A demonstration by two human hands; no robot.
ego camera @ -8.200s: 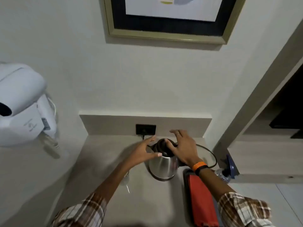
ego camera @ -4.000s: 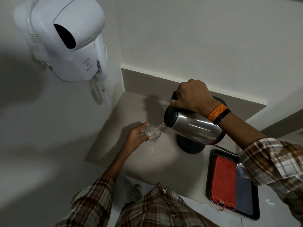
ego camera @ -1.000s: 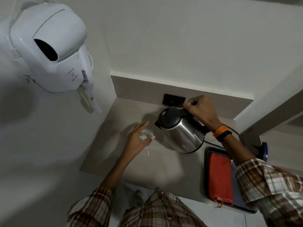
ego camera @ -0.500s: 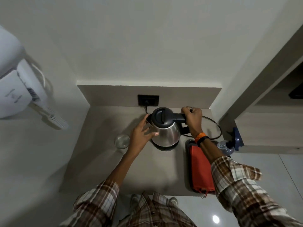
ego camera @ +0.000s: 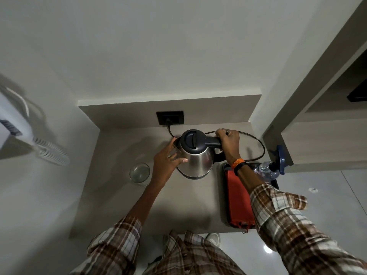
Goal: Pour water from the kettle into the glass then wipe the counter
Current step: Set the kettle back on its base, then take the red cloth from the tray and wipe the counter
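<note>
The steel kettle stands upright, black lid shut. The right hand grips its handle; the left hand presses spread fingers on its side, beside the glass.

Plain white wall, black wall socket, glossy tiled floor

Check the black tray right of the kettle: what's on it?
On the black tray: a folded red cloth and a clear plastic bottle at its far end. The right forearm covers the middle strip, so anything there is hidden.
</note>
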